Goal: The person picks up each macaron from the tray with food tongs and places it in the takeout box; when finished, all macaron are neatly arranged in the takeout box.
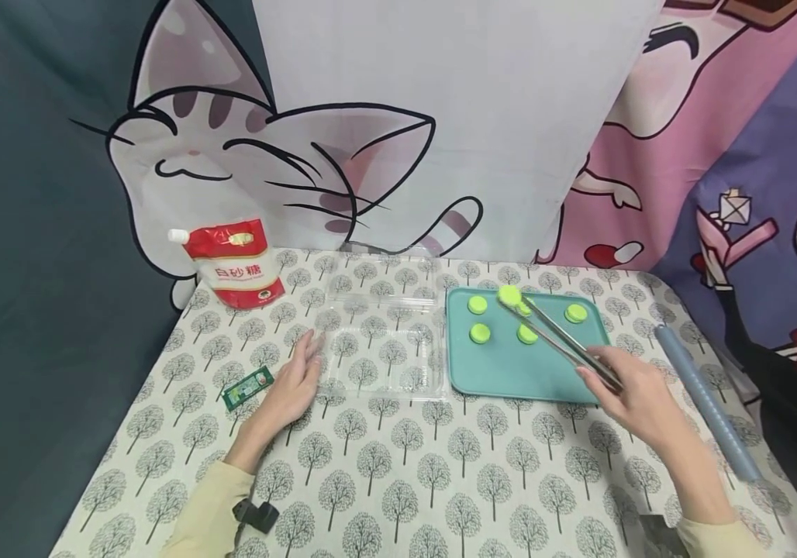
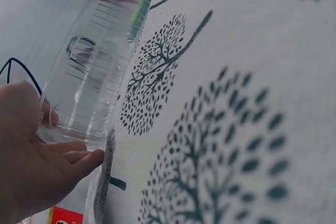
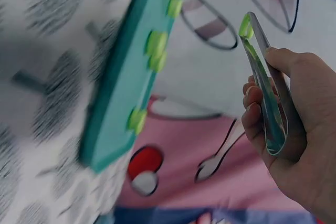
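My right hand (image 1: pixel 632 394) grips metal tongs (image 1: pixel 557 339), thumb on one side and fingers curled on the other in the right wrist view. A bright green macaron (image 1: pixel 509 295) is pinched at the tongs' tips, raised over the teal tray (image 1: pixel 492 373). Several more green macarons (image 1: pixel 479 333) sit on that tray. My left hand (image 1: pixel 295 381) lies against the left side of a clear plastic container (image 1: pixel 381 353), whose hinged lid (image 1: pixel 383 277) is folded back. In the left wrist view its fingers (image 2: pixel 79 163) look fairly straight, touching the container's edge.
A red and white spouted pouch (image 1: pixel 239 267) stands at the back left. Left of my left hand lies a small green packet (image 1: pixel 247 388). Along the right edge rests a blue-grey rod (image 1: pixel 705 403). Printed curtains hang behind the tree-patterned tablecloth (image 1: pixel 398 473).
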`<state>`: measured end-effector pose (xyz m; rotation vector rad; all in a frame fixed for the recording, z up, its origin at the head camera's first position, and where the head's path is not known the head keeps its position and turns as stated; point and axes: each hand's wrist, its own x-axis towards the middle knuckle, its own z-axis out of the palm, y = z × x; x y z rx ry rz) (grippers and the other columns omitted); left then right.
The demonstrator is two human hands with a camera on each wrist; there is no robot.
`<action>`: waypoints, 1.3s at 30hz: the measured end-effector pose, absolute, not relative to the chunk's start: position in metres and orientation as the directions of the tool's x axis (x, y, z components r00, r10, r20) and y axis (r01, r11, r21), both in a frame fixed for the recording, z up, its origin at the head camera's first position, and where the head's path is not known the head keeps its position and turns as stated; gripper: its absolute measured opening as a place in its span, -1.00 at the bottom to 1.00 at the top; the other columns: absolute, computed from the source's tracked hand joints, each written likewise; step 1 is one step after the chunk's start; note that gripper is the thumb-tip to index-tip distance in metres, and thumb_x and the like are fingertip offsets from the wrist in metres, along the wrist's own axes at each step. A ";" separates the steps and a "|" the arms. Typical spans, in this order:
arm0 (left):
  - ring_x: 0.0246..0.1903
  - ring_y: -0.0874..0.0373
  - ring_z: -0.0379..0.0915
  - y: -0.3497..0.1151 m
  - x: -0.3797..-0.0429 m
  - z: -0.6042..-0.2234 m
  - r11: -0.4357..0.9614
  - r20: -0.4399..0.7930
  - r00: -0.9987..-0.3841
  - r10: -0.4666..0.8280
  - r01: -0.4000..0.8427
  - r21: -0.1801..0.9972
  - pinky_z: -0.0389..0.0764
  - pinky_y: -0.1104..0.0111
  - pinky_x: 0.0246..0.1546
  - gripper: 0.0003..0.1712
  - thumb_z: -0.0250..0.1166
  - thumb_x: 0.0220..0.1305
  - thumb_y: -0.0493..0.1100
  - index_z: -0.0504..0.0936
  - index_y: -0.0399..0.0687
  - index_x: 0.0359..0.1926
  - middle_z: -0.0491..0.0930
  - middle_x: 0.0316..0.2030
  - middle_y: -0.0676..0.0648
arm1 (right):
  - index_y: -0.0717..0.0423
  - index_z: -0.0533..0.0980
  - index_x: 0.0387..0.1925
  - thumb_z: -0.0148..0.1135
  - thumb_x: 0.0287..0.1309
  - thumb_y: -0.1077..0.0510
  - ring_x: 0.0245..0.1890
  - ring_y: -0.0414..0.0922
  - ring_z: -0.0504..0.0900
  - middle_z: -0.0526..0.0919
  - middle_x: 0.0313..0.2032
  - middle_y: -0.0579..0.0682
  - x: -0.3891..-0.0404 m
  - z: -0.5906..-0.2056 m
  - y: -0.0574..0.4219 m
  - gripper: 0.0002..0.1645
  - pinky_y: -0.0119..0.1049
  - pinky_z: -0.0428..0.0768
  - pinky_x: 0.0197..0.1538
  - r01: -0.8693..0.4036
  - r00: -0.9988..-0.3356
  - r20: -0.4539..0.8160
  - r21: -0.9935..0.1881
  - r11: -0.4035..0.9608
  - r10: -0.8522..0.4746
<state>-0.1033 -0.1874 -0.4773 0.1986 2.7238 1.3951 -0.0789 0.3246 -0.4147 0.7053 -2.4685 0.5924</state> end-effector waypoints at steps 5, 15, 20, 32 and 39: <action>0.51 -0.23 0.08 -0.188 -0.105 -0.477 0.578 -0.005 -0.989 0.149 0.083 0.812 0.00 -0.10 0.58 -0.31 -0.16 0.62 -0.16 -0.16 -0.26 0.60 0.14 0.54 -0.23 | 0.29 0.59 -0.06 0.44 0.00 0.31 -0.55 -0.41 0.39 0.61 -0.45 -0.09 -0.095 -0.404 0.292 -0.60 -0.60 0.44 -0.54 -0.650 -0.722 0.529 -0.293 0.701 -0.447; 0.49 -0.22 0.15 -0.190 -0.107 -0.477 0.577 -0.021 -0.991 0.136 0.062 0.814 0.01 -0.06 0.58 -0.31 -0.16 0.62 -0.15 -0.16 -0.25 0.60 0.11 0.55 -0.25 | 0.24 0.59 -0.06 0.38 0.19 0.24 -0.54 -0.39 0.40 0.64 -0.41 -0.08 -0.117 -0.403 0.227 -0.71 -0.53 0.50 -0.56 -0.695 -0.719 0.380 -0.379 0.612 -0.581; 0.49 -0.22 0.16 -0.192 -0.106 -0.479 0.583 -0.023 -0.991 0.130 0.058 0.810 0.01 -0.06 0.58 -0.31 -0.15 0.62 -0.15 -0.16 -0.24 0.60 0.12 0.55 -0.25 | 0.19 0.59 -0.08 0.36 0.25 0.17 -0.52 -0.34 0.42 0.62 -0.40 -0.12 -0.126 -0.404 0.200 -0.75 -0.49 0.54 -0.50 -0.709 -0.703 0.325 -0.394 0.585 -0.633; 0.50 -0.22 0.13 -0.191 -0.104 -0.477 0.574 -0.028 -0.991 0.132 0.053 0.817 0.02 -0.07 0.58 -0.30 -0.15 0.62 -0.14 -0.16 -0.24 0.60 0.14 0.54 -0.26 | 0.27 0.57 0.11 0.20 0.42 0.02 -0.01 0.02 0.74 0.73 0.02 0.16 -0.149 -0.407 0.147 -0.57 -0.14 0.72 0.16 -0.665 -0.722 0.136 -0.406 0.627 -0.678; 0.49 -0.24 0.14 -0.187 -0.105 -0.479 0.567 -0.018 -0.989 0.147 0.070 0.821 0.07 -0.11 0.55 -0.31 -0.15 0.63 -0.13 -0.16 -0.24 0.60 0.15 0.54 -0.27 | 0.26 0.59 0.05 0.22 0.40 0.02 -0.13 -0.05 0.74 0.75 -0.05 0.13 -0.161 -0.407 0.126 -0.60 -0.22 0.75 0.05 -0.688 -0.697 0.079 -0.355 0.633 -0.713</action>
